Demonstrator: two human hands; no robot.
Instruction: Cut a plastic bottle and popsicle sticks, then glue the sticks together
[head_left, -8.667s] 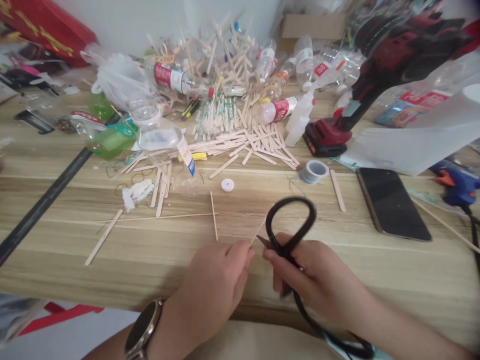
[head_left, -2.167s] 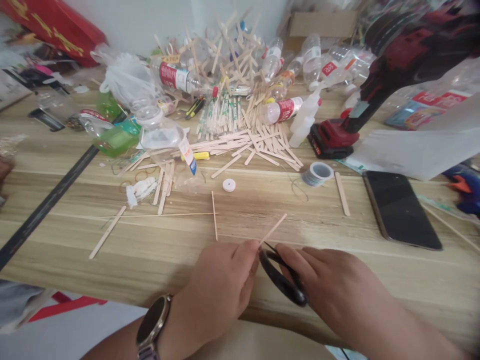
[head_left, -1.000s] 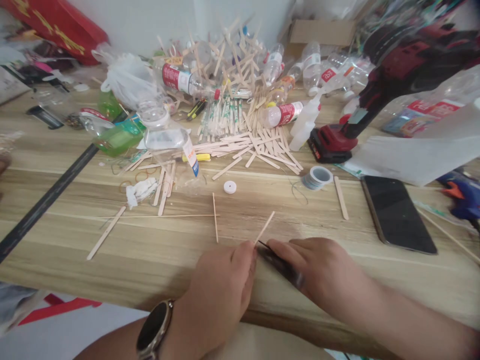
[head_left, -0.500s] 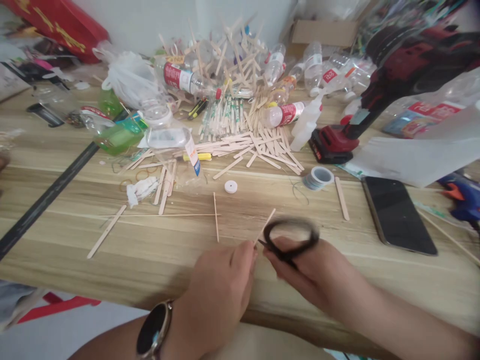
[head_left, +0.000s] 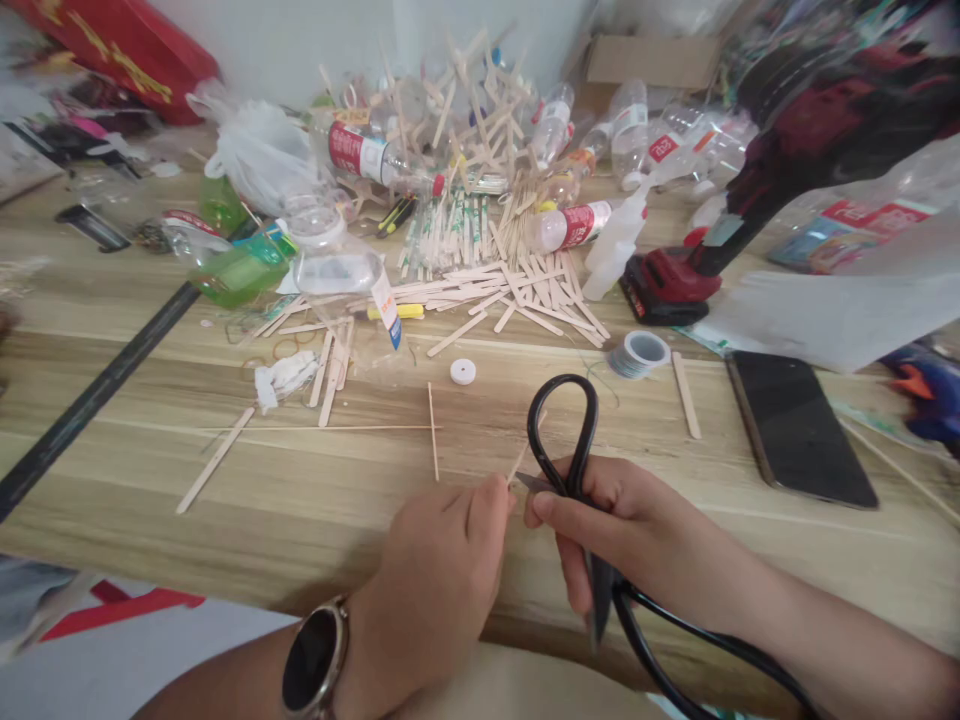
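Observation:
A thin wooden stick [head_left: 528, 447] rises from the closed fingers of my left hand [head_left: 442, 560], which wears a round watch [head_left: 312, 662]. Wrapped round black-handled scissors [head_left: 568, 440] is my right hand [head_left: 622, 520]; the scissors are spread, with one loop up and the other toward the lower right. One blade tip points left, close to the stick; whether it touches cannot be told. On the table to the left, a short stick [head_left: 433, 432] crosses the end of a long thin stick [head_left: 337, 429].
Craft sticks [head_left: 525, 290] and bottles [head_left: 577, 226] crowd the back. At the right are a tape roll [head_left: 640, 353], a phone [head_left: 799, 428] and a red-black power tool [head_left: 679, 280]. A white disc [head_left: 463, 371] lies mid-table; a black strip [head_left: 112, 380] runs along the left.
The scissors have turned in my right hand and spread, so their second loop and a downward blade now show. My left hand has hardly moved and still holds the stick.

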